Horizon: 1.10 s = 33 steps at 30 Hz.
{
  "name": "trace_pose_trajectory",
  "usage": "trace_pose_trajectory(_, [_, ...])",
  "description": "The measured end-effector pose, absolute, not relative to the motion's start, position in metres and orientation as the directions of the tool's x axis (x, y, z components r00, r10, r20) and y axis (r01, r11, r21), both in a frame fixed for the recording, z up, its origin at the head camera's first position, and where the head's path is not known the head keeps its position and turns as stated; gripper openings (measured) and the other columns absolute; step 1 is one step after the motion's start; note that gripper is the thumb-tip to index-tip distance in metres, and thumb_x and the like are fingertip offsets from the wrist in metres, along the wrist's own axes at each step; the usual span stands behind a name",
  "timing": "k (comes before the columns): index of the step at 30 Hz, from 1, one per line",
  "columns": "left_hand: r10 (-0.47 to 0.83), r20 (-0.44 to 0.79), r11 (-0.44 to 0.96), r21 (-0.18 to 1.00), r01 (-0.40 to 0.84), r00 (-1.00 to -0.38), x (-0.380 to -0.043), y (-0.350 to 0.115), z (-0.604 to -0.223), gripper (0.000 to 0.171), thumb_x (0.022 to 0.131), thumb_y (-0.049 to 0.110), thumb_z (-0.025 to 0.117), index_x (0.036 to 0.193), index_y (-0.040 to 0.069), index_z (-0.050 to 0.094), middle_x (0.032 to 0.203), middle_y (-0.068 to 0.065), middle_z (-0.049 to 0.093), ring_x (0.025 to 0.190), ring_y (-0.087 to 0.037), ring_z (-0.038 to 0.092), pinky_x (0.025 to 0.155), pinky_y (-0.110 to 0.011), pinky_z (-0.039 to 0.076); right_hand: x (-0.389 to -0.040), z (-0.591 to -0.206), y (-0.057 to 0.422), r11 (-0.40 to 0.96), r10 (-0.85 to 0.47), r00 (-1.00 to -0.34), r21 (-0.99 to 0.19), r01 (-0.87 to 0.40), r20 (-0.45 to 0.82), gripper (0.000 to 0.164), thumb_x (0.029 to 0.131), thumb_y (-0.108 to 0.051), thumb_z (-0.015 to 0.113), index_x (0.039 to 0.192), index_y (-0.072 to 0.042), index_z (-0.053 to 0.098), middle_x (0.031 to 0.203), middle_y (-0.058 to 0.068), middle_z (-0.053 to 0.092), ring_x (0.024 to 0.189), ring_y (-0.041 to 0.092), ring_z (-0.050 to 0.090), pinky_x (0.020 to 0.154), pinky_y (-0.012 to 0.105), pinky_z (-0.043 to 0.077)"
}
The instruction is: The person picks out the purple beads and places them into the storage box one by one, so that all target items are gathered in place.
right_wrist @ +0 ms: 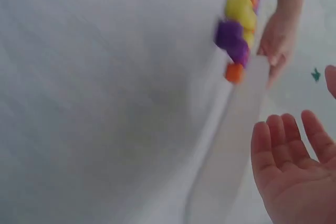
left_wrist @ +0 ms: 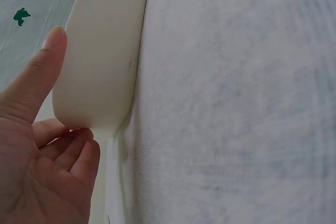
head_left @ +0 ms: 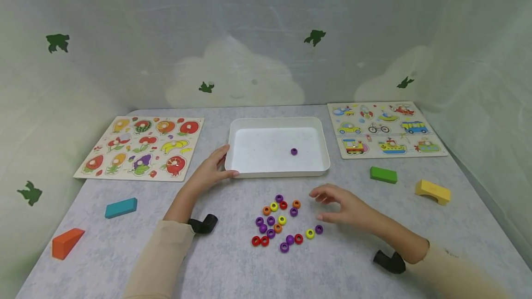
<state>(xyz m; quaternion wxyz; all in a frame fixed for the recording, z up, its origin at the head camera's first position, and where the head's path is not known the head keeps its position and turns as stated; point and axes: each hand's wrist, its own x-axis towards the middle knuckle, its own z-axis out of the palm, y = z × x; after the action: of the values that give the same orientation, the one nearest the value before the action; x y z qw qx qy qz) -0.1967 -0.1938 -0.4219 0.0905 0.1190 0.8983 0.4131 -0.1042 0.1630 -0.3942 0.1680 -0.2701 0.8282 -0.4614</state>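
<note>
At the front left corner of a white tray (head_left: 278,174), my left hand (head_left: 208,170) holds the wall. Its thumb lies along the front side, and the curled fingers (left_wrist: 84,150) press against the left side. One purple bead (head_left: 294,152) lies inside the tray. My right hand (head_left: 342,206) hovers over the table with relaxed, parted fingers and nothing in them. Just left of it several loose beads spread out, among them a yellow bead (head_left: 310,234), a red bead (head_left: 299,239), an orange bead (head_left: 296,204) and a purple bead (head_left: 318,229).
A fruit puzzle board (head_left: 141,149) lies left of the tray, a vehicle puzzle board (head_left: 384,130) right of it. Blocks sit farther out: teal block (head_left: 121,208) and orange block (head_left: 66,243) at left, green block (head_left: 383,175) and yellow arch block (head_left: 432,192) at right.
</note>
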Motion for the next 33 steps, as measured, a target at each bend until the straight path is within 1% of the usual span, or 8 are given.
trace_pose_trajectory(4, [0.29,-0.064,0.631,0.763,0.141,-0.955,-0.197,-0.194,-0.423,0.09,0.063,0.04,0.067,0.133,0.013,0.018,0.136,-0.003,0.015,0.122,-0.018,0.015,0.097,-0.034,0.022,-0.089,-0.411,0.169,0.459,-0.633,-0.764,-0.856,-0.237,-0.128,0.041,0.071,-0.024,0.064,0.108,-0.014,0.049,0.103,-0.001,0.05,0.089,0.014,0.048,0.077,0.03,0.043])
trace_pose_trajectory(9, [0.286,-0.07,0.635,0.761,0.135,-0.956,-0.197,-0.194,-0.423,0.09,0.062,0.041,0.067,0.133,0.014,0.018,0.136,-0.003,0.015,0.122,-0.017,0.015,0.097,-0.034,0.021,-0.084,-0.427,0.172,0.466,-0.677,-0.724,-0.838,-0.285,-0.13,0.026,0.074,-0.023,0.061,0.099,-0.021,0.054,0.094,-0.009,0.052,0.084,0.009,0.048,0.074,0.023,0.043])
trace_pose_trajectory(14, [0.283,-0.064,0.636,0.759,0.138,-0.957,-0.197,-0.194,-0.423,0.091,0.062,0.042,0.067,0.133,0.016,0.018,0.136,-0.003,0.016,0.122,-0.017,0.015,0.096,-0.034,0.022,-0.084,-0.426,0.169,0.509,-0.672,-0.727,-0.802,-0.313,-0.142,0.015,0.077,-0.018,0.058,0.091,-0.023,0.057,0.088,-0.011,0.054,0.08,0.007,0.049,0.069,0.021,0.044])
trace_pose_trajectory(18, [0.289,-0.054,0.632,0.761,0.147,-0.956,-0.197,-0.194,-0.423,0.09,0.062,0.041,0.067,0.133,0.015,0.018,0.136,-0.004,0.016,0.122,-0.019,0.016,0.096,-0.035,0.023,-0.091,-0.417,0.167,0.523,-0.649,-0.751,-0.788,-0.326,-0.12,0.015,0.077,-0.017,0.058,0.092,-0.02,0.058,0.087,-0.011,0.054,0.077,0.006,0.049,0.066,0.02,0.044])
trace_pose_trajectory(21, [0.291,-0.056,0.63,0.763,0.148,-0.955,-0.197,-0.194,-0.422,0.09,0.063,0.04,0.067,0.133,0.014,0.017,0.136,-0.005,0.016,0.122,-0.019,0.016,0.096,-0.036,0.023,-0.104,-0.406,0.164,0.483,-0.629,-0.777,-0.79,-0.379,-0.012,0.017,0.077,-0.017,0.058,0.093,-0.016,0.059,0.088,-0.011,0.054,0.078,0.006,0.049,0.067,0.021,0.045])
trace_pose_trajectory(26, [0.285,-0.069,0.625,0.769,0.131,-0.956,-0.195,-0.192,-0.42,0.089,0.064,0.038,0.068,0.133,0.014,0.017,0.136,-0.004,0.015,0.122,-0.018,0.015,0.096,-0.034,0.022,-0.14,-0.389,0.156,0.441,-0.527,-0.829,-0.774,-0.454,0.186,0.018,0.077,-0.02,0.057,0.095,-0.017,0.058,0.09,-0.009,0.054,0.08,0.007,0.051,0.071,0.023,0.045])
trace_pose_trajectory(30, [0.282,-0.077,0.627,0.769,0.123,-0.956,-0.194,-0.192,-0.419,0.089,0.064,0.038,0.067,0.133,0.014,0.017,0.136,-0.004,0.014,0.122,-0.018,0.015,0.096,-0.034,0.022,-0.176,-0.388,0.146,0.474,-0.461,-0.86,-0.759,-0.446,0.218,0.019,0.078,-0.018,0.056,0.096,-0.014,0.057,0.092,-0.005,0.054,0.082,0.007,0.051,0.074,0.022,0.044])
trace_pose_trajectory(33, [0.28,-0.079,0.63,0.767,0.12,-0.957,-0.194,-0.193,-0.418,0.09,0.063,0.04,0.067,0.133,0.015,0.016,0.136,-0.004,0.014,0.122,-0.018,0.015,0.097,-0.035,0.022,-0.2,-0.395,0.137,0.523,-0.446,-0.878,-0.746,-0.413,0.174,0.02,0.077,-0.015,0.058,0.096,-0.009,0.058,0.091,-0.002,0.055,0.081,0.008,0.052,0.073,0.022,0.044])
